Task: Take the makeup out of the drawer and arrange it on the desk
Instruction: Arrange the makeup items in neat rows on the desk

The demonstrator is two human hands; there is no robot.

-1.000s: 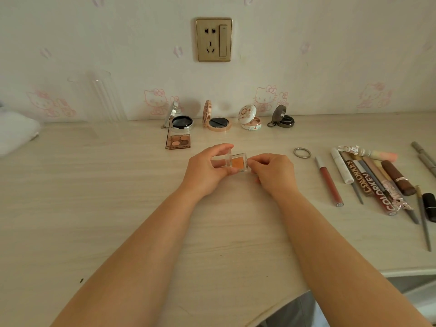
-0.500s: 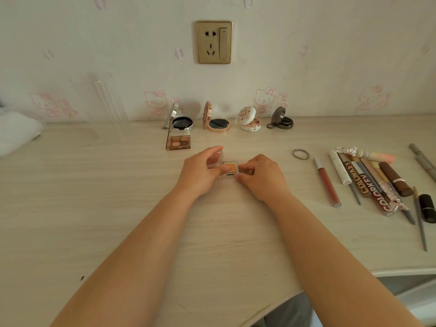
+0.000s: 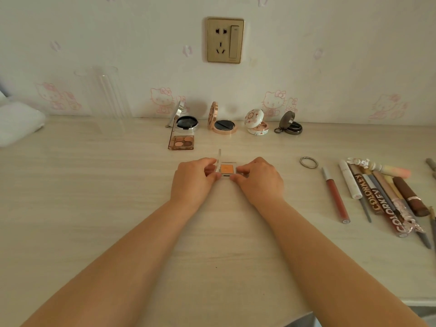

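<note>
A small clear case with an orange powder pan [image 3: 228, 168] sits on the desk [image 3: 94, 208] in the middle, its transparent lid standing upright at the left side. My left hand [image 3: 194, 179] pinches the lid and left edge of the case. My right hand [image 3: 258, 179] pinches its right edge. Behind it an open brown eyeshadow palette [image 3: 181, 142] lies flat. Along the wall stand several open round compacts: a silver one [image 3: 186, 122], a rose-gold one [image 3: 223, 125], a white floral one [image 3: 257, 125] and a dark one [image 3: 291, 126].
A row of lip glosses, pencils and tubes [image 3: 379, 197] lies at the right, with a metal ring [image 3: 308, 162] beside them. A clear glass cylinder [image 3: 103, 90] stands at the back left, white cloth [image 3: 18, 123] at the far left. The desk's front edge curves at bottom right.
Both hands lowered the orange case from just above the desk onto its surface. The lid now stands upright and the pan lies flat.
</note>
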